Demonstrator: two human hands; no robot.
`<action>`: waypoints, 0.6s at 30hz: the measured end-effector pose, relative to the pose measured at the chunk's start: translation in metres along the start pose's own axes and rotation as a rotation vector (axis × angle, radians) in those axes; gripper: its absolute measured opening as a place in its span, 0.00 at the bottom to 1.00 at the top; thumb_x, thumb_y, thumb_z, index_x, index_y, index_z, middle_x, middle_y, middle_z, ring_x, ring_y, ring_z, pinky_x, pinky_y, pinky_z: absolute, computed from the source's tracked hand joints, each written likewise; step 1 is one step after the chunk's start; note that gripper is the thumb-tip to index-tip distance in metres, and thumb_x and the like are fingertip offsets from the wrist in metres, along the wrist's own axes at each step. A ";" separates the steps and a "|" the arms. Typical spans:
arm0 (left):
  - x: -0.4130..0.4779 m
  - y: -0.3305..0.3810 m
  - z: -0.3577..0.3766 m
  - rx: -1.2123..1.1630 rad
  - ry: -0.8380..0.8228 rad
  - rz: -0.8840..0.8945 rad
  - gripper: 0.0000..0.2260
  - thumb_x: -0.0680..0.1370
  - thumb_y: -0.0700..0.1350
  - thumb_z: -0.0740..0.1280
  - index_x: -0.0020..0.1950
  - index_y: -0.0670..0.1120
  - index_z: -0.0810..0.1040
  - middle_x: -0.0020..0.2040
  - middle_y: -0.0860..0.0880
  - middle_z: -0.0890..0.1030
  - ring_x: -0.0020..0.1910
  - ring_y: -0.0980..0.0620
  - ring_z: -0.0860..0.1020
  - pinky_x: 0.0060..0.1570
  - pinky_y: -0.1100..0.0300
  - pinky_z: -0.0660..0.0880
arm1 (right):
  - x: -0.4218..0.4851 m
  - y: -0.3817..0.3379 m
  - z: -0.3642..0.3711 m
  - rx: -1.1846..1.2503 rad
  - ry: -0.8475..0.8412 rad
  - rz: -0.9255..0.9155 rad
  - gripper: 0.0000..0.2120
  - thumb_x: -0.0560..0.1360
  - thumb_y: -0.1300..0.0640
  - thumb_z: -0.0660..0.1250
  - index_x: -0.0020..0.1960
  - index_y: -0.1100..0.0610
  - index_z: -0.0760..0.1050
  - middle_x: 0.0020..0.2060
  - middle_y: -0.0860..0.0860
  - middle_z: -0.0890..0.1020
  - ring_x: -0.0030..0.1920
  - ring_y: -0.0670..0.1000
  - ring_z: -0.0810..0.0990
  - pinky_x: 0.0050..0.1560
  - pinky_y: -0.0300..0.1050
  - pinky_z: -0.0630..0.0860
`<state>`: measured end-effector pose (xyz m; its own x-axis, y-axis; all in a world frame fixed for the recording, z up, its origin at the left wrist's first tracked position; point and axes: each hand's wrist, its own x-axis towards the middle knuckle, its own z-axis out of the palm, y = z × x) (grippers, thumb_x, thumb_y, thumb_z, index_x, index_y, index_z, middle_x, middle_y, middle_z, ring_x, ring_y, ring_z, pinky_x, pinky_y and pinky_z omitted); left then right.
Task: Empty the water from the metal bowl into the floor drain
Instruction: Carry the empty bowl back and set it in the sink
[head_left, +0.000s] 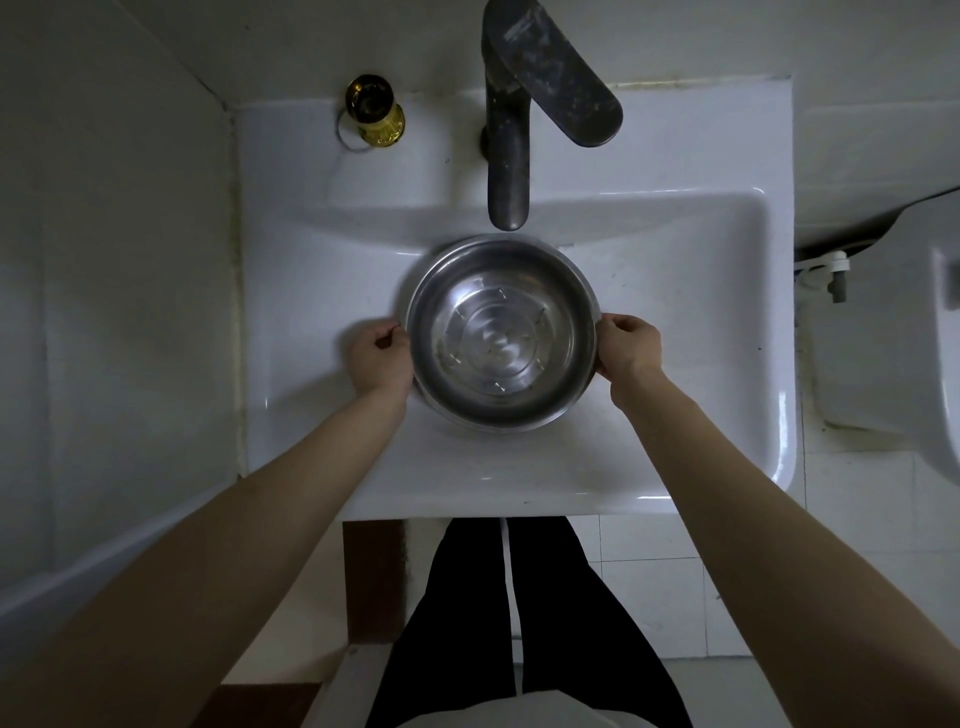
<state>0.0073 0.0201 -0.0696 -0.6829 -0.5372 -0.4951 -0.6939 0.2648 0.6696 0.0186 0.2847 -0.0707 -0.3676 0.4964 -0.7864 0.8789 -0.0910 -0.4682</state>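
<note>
A round metal bowl (501, 332) with clear water in it sits level in the white sink (675, 291), just in front of the dark tap spout. My left hand (379, 358) grips the bowl's left rim and my right hand (628, 348) grips its right rim. Both forearms reach in from the bottom corners. No floor drain is in view.
A dark tap (511, 130) with a wide lever stands over the bowl at the back. A gold bottle (376, 111) stands on the sink ledge at the back left. A wall runs along the left; a toilet (930, 322) stands at the right. Tiled floor (654, 587) lies below the sink.
</note>
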 end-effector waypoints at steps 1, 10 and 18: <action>0.000 0.000 0.000 -0.005 -0.003 -0.014 0.10 0.76 0.37 0.65 0.51 0.39 0.85 0.47 0.43 0.85 0.43 0.51 0.79 0.46 0.61 0.75 | 0.000 0.000 0.000 -0.003 -0.001 -0.001 0.09 0.81 0.58 0.64 0.55 0.55 0.82 0.48 0.52 0.85 0.49 0.55 0.85 0.51 0.51 0.85; -0.002 0.003 0.001 -0.032 -0.040 -0.073 0.09 0.75 0.37 0.63 0.46 0.40 0.84 0.39 0.48 0.81 0.37 0.53 0.76 0.41 0.60 0.74 | 0.000 -0.003 -0.004 -0.099 -0.025 -0.053 0.10 0.81 0.59 0.63 0.59 0.55 0.80 0.49 0.52 0.84 0.49 0.55 0.85 0.41 0.43 0.81; -0.001 0.015 0.001 0.068 -0.028 0.012 0.09 0.76 0.36 0.61 0.49 0.34 0.80 0.48 0.33 0.81 0.51 0.36 0.80 0.50 0.46 0.77 | -0.007 -0.003 -0.006 -0.169 -0.019 -0.216 0.22 0.80 0.52 0.67 0.73 0.51 0.68 0.58 0.49 0.80 0.52 0.51 0.81 0.56 0.49 0.81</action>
<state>-0.0029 0.0256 -0.0602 -0.6970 -0.5113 -0.5028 -0.6985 0.3254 0.6374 0.0199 0.2864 -0.0613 -0.5563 0.4719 -0.6840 0.8172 0.1613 -0.5534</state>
